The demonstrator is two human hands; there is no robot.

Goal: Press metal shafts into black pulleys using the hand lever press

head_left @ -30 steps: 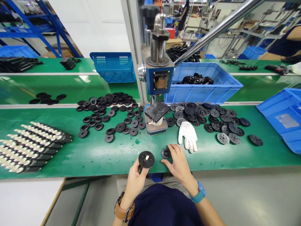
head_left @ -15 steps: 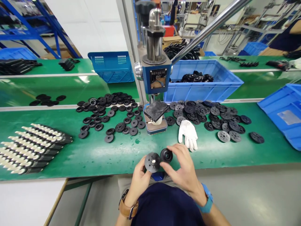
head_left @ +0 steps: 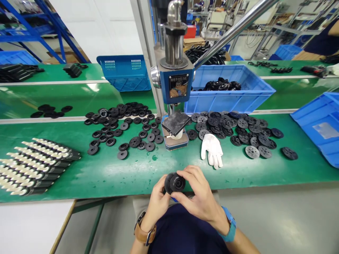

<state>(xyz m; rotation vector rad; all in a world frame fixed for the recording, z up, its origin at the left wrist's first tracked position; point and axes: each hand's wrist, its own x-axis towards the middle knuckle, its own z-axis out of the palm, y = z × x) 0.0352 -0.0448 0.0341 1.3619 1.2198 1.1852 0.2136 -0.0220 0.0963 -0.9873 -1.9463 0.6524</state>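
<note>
Near the front edge of the green table, my left hand [head_left: 159, 197] is closed on a larger black disc [head_left: 167, 182]. My right hand [head_left: 194, 188] pinches a smaller round black cap [head_left: 178, 182] between thumb and fingers. The cap lies over the disc's face and covers its centre, where the two parts overlap. Straight ahead stands a blue hand press [head_left: 177, 84] with a black ribbed block [head_left: 176, 122] on its base. A white glove [head_left: 212, 150] rests beyond my right hand.
Small black caps [head_left: 111, 141] are scattered left of the press, larger black discs [head_left: 252, 152] to its right. Stacked black parts with white tips [head_left: 39, 162] stand far left. Blue bins [head_left: 227, 102] sit behind and at right. The press lever [head_left: 233, 31] slants up rightward.
My right hand has moved left, bringing the smaller cap from beside the larger disc to over its face. The white piece at the disc's centre is now covered.
</note>
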